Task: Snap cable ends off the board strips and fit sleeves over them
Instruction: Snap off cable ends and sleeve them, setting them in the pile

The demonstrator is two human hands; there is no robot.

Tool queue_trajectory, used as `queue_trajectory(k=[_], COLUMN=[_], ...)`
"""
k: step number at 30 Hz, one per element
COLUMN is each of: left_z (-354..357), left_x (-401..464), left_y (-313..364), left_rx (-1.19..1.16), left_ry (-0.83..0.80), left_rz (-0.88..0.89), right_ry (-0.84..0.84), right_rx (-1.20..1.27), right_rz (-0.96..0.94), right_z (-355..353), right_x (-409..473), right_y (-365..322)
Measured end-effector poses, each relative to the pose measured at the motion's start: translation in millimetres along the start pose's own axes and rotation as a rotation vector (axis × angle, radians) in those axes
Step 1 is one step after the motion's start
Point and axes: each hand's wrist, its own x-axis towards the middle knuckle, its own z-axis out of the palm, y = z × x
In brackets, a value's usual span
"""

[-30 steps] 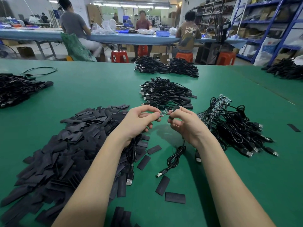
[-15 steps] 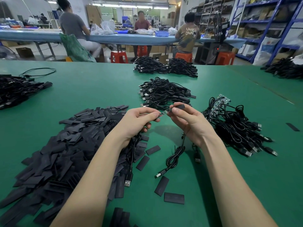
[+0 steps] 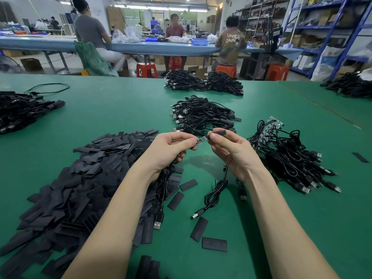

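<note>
My left hand (image 3: 171,147) pinches a small green circuit-board cable end (image 3: 202,140) between thumb and forefinger; its black cable (image 3: 164,184) hangs below the palm to a USB plug. My right hand (image 3: 231,149) pinches a flat black sleeve (image 3: 219,132), whose left end meets the tip of the board. A second black cable (image 3: 214,195) dangles under the right hand. To the right lies a tangle of cables still joined to board strips (image 3: 270,127). A big heap of black sleeves (image 3: 80,178) covers the table at left.
A pile of sleeved cables (image 3: 203,115) lies just beyond my hands, and more cable piles sit at the far centre (image 3: 203,83), far left (image 3: 22,111) and far right (image 3: 350,87). Loose sleeves (image 3: 214,244) lie on the green table (image 3: 120,109). People sit at a blue bench behind.
Both hands have risen slightly and drawn together; the sleeve in my right hand has moved up to the board's tip.
</note>
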Motion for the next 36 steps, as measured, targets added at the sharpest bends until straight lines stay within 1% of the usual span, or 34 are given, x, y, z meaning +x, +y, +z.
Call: queue_trajectory(k=[6, 10, 14, 17, 22, 26, 31, 34, 36], left_z=[-4.6, -9.9, -10.9, -8.6, -5.5, -6.5, -4.8, -1.5, -0.2], left_x=[-2.5, -5.0, -6.7, -6.4, -4.2, -3.2, -4.4, -2.7, -1.9], left_y=[2.2, 4.5, 4.7, 5.1, 2.6, 2.4, 3.1, 4.9, 4.9], left_rx=[0.029, 0.092, 0.109, 0.097, 0.025, 0.026, 0.023, 0.022, 0.070], left_ry=[-0.065, -0.147, -0.157, -0.138, -0.044, -0.036, -0.065, -0.018, -0.003], left_rz=[0.020, 0.034, 0.031, 0.039, 0.010, -0.004, 0.011, 0.045, 0.098], right_ry=[-0.131, -0.217, -0.274, -0.262, -0.211, -0.196, -0.241, -0.209, -0.147], right_rx=[0.003, -0.075, -0.185, -0.139, -0.129, -0.136, -0.152, -0.101, -0.045], right_rz=[0.048, 0.098, 0.088, 0.069, -0.031, -0.090, -0.059, -0.039, -0.013], right_z=[-4.4, -7.9, -9.7, -8.6, -2.7, -0.5, -1.4, -2.3, -1.3], right_x=[-3.9, -8.1, -10.8, -10.4, -5.5, -3.1, -3.8, -1.4, 0.6], right_y=[-3.0, -6.9, -12.1, -9.3, -1.3, 1.5, 1.0, -0.5, -0.3])
